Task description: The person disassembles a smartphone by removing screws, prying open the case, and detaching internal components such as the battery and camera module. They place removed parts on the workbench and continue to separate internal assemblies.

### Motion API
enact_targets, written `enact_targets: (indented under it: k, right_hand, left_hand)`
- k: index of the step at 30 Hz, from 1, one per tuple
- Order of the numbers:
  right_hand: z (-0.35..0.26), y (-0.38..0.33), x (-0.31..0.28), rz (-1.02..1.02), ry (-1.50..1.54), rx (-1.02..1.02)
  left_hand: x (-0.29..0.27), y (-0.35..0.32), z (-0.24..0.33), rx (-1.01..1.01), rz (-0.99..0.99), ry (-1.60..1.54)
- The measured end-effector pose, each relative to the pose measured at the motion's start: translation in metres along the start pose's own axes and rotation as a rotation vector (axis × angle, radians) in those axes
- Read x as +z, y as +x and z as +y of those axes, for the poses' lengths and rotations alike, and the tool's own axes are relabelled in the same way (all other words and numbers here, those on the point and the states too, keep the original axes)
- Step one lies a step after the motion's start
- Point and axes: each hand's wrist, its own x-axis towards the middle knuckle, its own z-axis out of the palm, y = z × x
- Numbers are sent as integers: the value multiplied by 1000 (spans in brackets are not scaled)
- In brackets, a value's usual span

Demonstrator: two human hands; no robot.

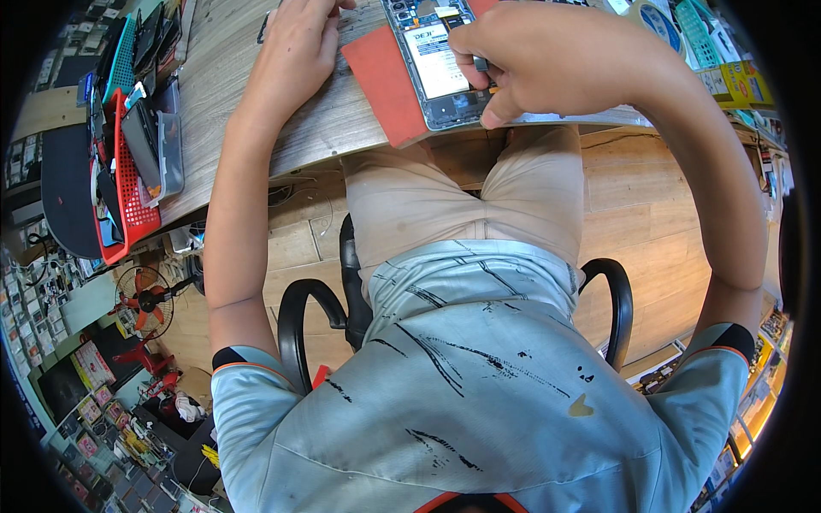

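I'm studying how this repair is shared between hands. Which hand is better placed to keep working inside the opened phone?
Probably the right hand: its fingertips already pinch a small part over the opened phone. The left hand rests flat on the wooden table, beside the red mat.

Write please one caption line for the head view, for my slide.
Seated person's right hand works inside an opened phone on a red mat; left hand rests on the wooden table.
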Motion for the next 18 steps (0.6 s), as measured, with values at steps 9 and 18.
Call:
enact_targets:
  k: [9, 18]
  right_hand:
    - [7, 13, -1, -56, 16, 31]
    - [14, 15, 40, 288, 46, 31]
  left_hand:
    - [-7, -13, 14, 107, 45, 262]
    - [-13, -24, 27, 144, 153, 294]
